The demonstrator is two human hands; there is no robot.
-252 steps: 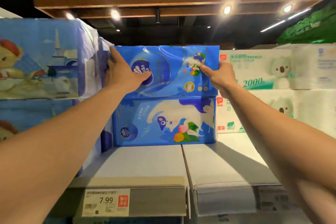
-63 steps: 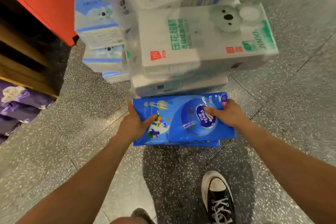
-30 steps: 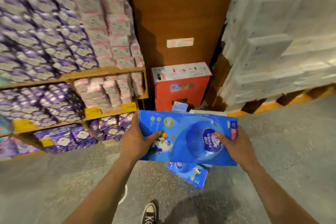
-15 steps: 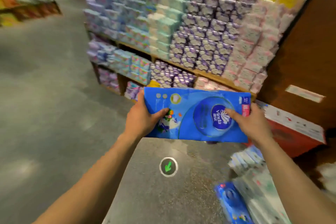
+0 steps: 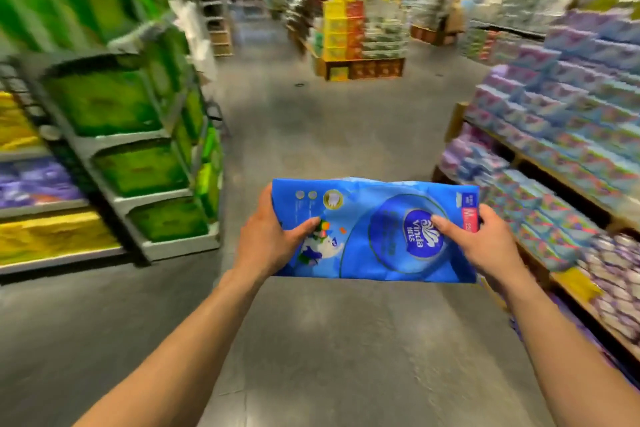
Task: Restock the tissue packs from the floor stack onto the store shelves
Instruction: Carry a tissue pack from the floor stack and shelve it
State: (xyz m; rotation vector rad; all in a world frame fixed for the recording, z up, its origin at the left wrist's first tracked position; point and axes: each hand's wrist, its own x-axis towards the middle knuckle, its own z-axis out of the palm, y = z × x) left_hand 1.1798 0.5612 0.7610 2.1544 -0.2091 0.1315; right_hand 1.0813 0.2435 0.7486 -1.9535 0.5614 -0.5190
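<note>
Holding pack (image 5: 374, 246) above floor (image 5: 346, 340), mid-aisle; left hand (image 5: 268, 239) clamped on its left end, right hand (image 5: 485, 243) on right end.

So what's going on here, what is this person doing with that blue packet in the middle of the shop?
A person is restocking tissue. The left hand grips the left end of a blue tissue pack, the right hand its right end, thumbs on top. They stand in an aisle, green packs shelved on the left, purple and blue packs on the right. The pack is not yet on a shelf.
</note>
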